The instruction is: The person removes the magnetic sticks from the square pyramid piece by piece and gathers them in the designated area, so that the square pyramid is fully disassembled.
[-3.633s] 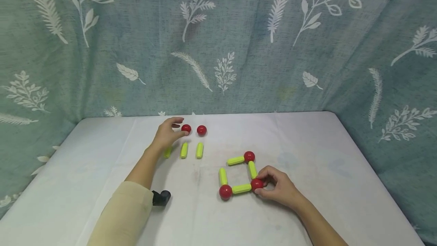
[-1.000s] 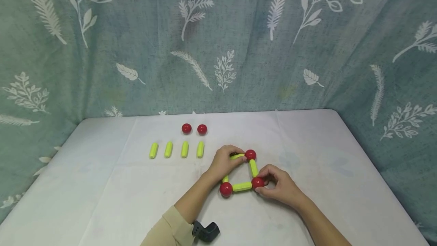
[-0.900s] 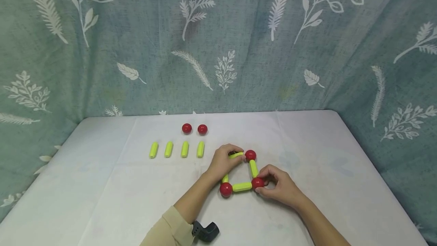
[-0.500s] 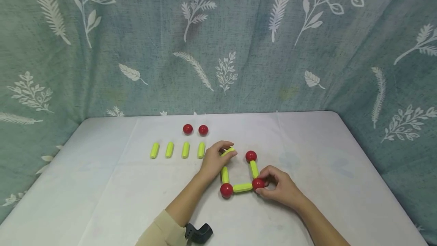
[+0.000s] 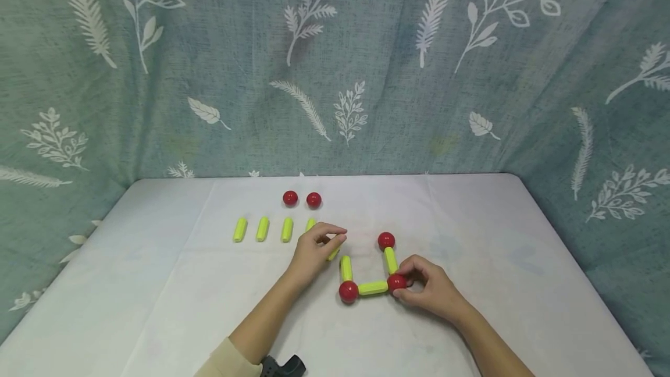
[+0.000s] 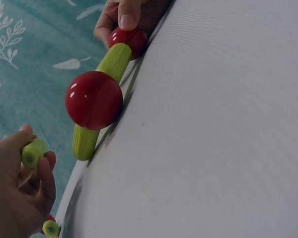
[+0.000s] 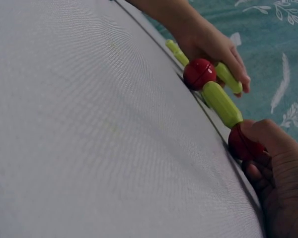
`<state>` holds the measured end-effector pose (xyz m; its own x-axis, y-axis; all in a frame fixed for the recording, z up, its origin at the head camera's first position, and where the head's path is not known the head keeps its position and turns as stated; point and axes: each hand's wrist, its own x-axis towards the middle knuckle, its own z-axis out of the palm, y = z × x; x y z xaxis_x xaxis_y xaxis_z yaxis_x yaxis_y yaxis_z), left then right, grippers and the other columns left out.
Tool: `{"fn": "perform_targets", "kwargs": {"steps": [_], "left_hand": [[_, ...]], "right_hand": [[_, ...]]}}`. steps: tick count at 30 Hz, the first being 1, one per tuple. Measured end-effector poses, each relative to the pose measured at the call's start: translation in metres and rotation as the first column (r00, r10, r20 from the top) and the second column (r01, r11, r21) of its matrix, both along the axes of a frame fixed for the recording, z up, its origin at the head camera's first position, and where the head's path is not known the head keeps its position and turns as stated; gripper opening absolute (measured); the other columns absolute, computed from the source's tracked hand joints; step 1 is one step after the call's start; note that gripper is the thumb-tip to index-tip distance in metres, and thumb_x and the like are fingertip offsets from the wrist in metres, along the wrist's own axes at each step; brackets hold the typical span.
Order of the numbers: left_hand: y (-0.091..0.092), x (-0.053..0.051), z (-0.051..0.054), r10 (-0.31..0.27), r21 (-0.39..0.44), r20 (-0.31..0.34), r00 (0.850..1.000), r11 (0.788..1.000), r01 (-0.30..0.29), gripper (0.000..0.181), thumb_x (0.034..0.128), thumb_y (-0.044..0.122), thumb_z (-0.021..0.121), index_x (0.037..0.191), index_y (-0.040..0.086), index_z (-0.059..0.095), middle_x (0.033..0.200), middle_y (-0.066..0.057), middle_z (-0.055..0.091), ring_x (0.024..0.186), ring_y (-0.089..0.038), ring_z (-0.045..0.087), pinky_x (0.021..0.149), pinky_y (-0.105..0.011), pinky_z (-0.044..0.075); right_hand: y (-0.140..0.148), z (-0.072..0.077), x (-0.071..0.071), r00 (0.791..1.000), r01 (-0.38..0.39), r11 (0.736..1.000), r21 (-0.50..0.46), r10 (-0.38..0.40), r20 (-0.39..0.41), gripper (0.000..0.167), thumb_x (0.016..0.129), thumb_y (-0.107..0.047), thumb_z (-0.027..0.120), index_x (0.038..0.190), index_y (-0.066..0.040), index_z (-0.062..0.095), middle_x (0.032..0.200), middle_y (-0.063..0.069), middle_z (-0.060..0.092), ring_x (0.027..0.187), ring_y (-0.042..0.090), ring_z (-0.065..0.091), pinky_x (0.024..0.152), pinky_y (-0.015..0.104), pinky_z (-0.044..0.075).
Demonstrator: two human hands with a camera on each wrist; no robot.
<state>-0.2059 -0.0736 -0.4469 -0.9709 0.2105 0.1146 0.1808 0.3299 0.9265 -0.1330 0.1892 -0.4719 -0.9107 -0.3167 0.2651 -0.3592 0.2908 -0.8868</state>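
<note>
My left hand (image 5: 313, 252) pinches a yellow-green magnetic stick (image 6: 34, 152) between thumb and fingers, with a grey disc on its end. It is held left of the joined pieces, touching none of them. My right hand (image 5: 429, 288) grips a red ball (image 5: 396, 284) at the near right corner of an open-topped shape. From that ball one stick (image 5: 373, 288) runs left to a second red ball (image 5: 348, 292); another stick (image 5: 390, 260) runs back to a third red ball (image 5: 386, 241). A further stick (image 5: 346, 268) points back from the left ball.
Two loose red balls (image 5: 290, 198) lie at the back of the white-covered table (image 5: 471, 220). In front of them is a row of several yellow-green sticks (image 5: 262, 229), the rightmost partly behind my left hand. A patterned green curtain (image 5: 392, 103) hangs behind.
My left hand came from the back-left balls to the shape's back stick, pulled it off the back right ball and carried it left. My right hand stays on its ball.
</note>
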Motion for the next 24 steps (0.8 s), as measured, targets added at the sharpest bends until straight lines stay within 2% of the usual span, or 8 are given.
{"fn": "perform_targets", "kwargs": {"steps": [3, 7, 11, 15, 18, 22, 24], "left_hand": [[-0.007, 0.005, 0.002, -0.006, 0.025, 0.074, 0.997, 1.0, 0.004, 0.035, 0.0829, 0.021, 0.074, 0.116, 0.016, 0.067, 0.113, 0.004, 0.06, 0.09, -0.018, 0.053, 0.062, -0.027, 0.055], [-0.017, 0.01, 0.005, -0.036, 0.017, 0.088, 0.996, 0.999, 0.034, 0.056, 0.0758, 0.015, 0.08, 0.128, 0.015, 0.059, 0.123, 0.003, 0.055, 0.1, -0.02, 0.055, 0.069, -0.027, 0.055], [-0.028, 0.016, 0.007, -0.08, -0.026, 0.092, 0.993, 0.996, 0.082, 0.071, 0.0686, 0.011, 0.084, 0.133, 0.014, 0.054, 0.127, 0.001, 0.052, 0.102, -0.02, 0.056, 0.071, -0.024, 0.054], [-0.039, 0.023, 0.008, -0.121, -0.083, 0.079, 0.99, 0.988, 0.127, 0.072, 0.0667, 0.011, 0.085, 0.132, 0.013, 0.055, 0.126, 0.0, 0.053, 0.101, -0.02, 0.056, 0.068, -0.023, 0.054], [-0.048, 0.028, 0.008, -0.147, -0.128, 0.041, 0.988, 0.98, 0.152, 0.069, 0.0666, 0.013, 0.086, 0.129, 0.012, 0.056, 0.122, -0.001, 0.055, 0.1, -0.021, 0.057, 0.069, -0.024, 0.054], [-0.06, 0.034, 0.007, -0.15, -0.202, -0.008, 0.989, 0.969, 0.146, 0.067, 0.0654, 0.018, 0.087, 0.126, 0.013, 0.058, 0.118, 0.004, 0.057, 0.102, -0.017, 0.056, 0.082, -0.028, 0.051], [-0.064, 0.036, 0.007, -0.144, -0.228, -0.013, 0.99, 0.964, 0.137, 0.066, 0.0642, 0.019, 0.087, 0.124, 0.015, 0.059, 0.117, 0.007, 0.058, 0.104, -0.015, 0.055, 0.089, -0.031, 0.049]], "right_hand": [[0.0, -0.001, 0.0, 1.0, 0.0, 1.0, -0.006, 0.0, -0.004, 0.029, 0.073, -0.01, 0.081, 0.093, -0.01, 0.059, 0.093, 0.004, 0.062, 0.08, 0.009, 0.058, 0.07, 0.023, 0.053], [-0.001, 0.0, 0.001, 1.0, 0.003, 1.0, 0.001, -0.003, -0.005, 0.03, 0.073, -0.01, 0.081, 0.093, -0.01, 0.059, 0.094, 0.004, 0.062, 0.08, 0.009, 0.058, 0.07, 0.023, 0.052], [0.0, 0.001, 0.001, 1.0, 0.011, 1.0, 0.019, -0.011, -0.005, 0.03, 0.073, -0.01, 0.081, 0.094, -0.009, 0.059, 0.095, 0.004, 0.062, 0.08, 0.009, 0.058, 0.07, 0.023, 0.052], [0.0, -0.002, 0.0, 1.0, 0.023, 0.999, 0.033, -0.024, 0.009, 0.031, 0.072, -0.006, 0.081, 0.094, -0.008, 0.059, 0.095, 0.004, 0.062, 0.08, 0.008, 0.057, 0.07, 0.023, 0.052], [0.0, -0.003, 0.0, 1.0, 0.026, 0.999, 0.027, -0.026, 0.001, 0.032, 0.071, -0.002, 0.08, 0.094, -0.006, 0.059, 0.096, 0.006, 0.062, 0.079, 0.009, 0.058, 0.069, 0.024, 0.052], [0.0, -0.003, 0.0, 1.0, 0.024, 1.0, 0.021, -0.024, -0.001, 0.032, 0.071, -0.002, 0.08, 0.094, -0.006, 0.059, 0.096, 0.007, 0.062, 0.08, 0.009, 0.058, 0.069, 0.024, 0.052], [0.0, -0.002, 0.0, 1.0, 0.021, 1.0, 0.019, -0.021, 0.005, 0.031, 0.071, -0.004, 0.08, 0.094, -0.007, 0.059, 0.096, 0.006, 0.062, 0.08, 0.008, 0.057, 0.07, 0.024, 0.052]]}}
